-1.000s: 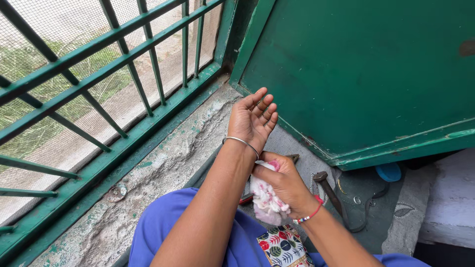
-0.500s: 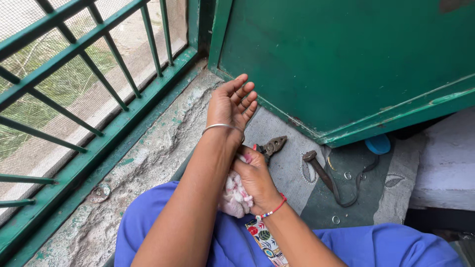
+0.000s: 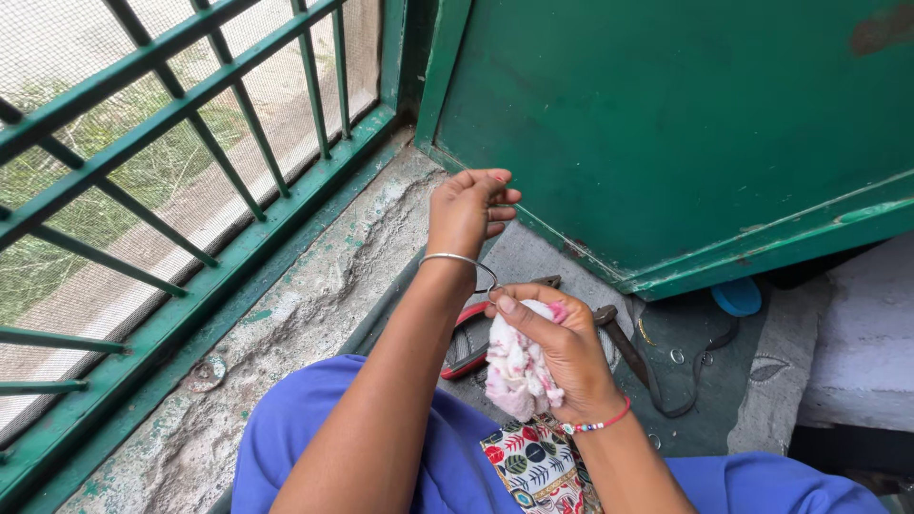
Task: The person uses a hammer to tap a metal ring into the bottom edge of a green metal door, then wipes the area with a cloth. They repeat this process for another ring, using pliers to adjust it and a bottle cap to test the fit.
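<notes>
One left hand (image 3: pixel 468 207) now curled, cloth (image 3: pixel 519 366) gripped

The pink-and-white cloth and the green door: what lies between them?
In the head view, a dark hammer-like tool lies on the floor between the cloth and the door.

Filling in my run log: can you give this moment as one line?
left hand: raised, fingers curled, holds nothing | right hand: grips white-and-pink cloth at left wrist | bangle on left wrist | pliers on floor
</notes>
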